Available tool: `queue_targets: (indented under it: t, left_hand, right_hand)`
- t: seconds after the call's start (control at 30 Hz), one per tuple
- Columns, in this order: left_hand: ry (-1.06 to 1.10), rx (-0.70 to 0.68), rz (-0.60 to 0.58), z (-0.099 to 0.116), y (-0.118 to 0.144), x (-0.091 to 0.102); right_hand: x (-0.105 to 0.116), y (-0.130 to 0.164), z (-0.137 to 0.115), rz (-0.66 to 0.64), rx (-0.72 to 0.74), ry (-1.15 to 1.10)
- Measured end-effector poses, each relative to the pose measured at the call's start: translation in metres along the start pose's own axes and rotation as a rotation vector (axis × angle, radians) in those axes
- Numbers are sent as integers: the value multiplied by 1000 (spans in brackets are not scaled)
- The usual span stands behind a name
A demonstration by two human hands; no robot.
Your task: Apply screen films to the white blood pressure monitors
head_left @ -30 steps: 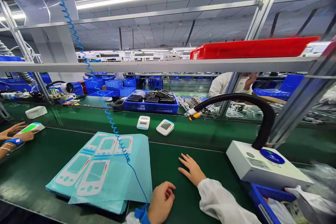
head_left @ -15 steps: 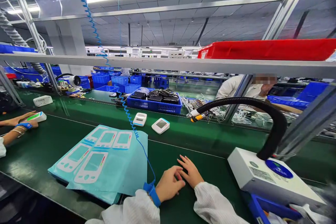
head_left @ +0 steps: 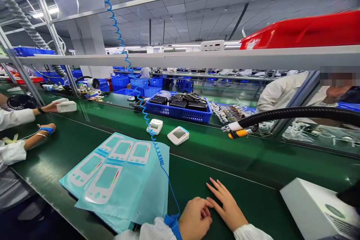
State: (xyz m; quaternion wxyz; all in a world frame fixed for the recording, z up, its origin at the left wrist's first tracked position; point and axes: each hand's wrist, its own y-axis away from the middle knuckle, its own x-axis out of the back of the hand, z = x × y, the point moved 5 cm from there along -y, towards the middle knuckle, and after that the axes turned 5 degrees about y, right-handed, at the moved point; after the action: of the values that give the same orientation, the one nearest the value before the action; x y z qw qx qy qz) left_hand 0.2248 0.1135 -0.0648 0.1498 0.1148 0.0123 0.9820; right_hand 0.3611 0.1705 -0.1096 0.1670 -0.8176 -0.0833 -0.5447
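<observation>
Left hand (head_left: 195, 219) loosely curled, right hand (head_left: 227, 207) flat, both empty on bench (head_left: 253, 202); teal sticker sheets (head_left: 120, 180) just left.

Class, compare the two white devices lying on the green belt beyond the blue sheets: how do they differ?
The left device is partly crossed by the coiled blue cord; the right device lies clear of it. The right device looks wider, with a grey screen facing up more plainly. Both are white with blue trim, untouched by either hand.

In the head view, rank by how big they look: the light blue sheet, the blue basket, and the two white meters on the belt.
1. light blue sheet, though nearest the camera
2. blue basket
3. The two white meters look alike, so unranked.
</observation>
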Motion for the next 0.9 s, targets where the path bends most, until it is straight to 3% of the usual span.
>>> queue_targets:
  t: [0.33,0.9]
  left_hand:
    - [-15,-1,9,-7,-2,-2]
    - [-70,-30,1,-8,-1,-3]
  right_hand:
    - [-10,4,14,87,66,-7]
    - [-1,7,7,162,149,90]
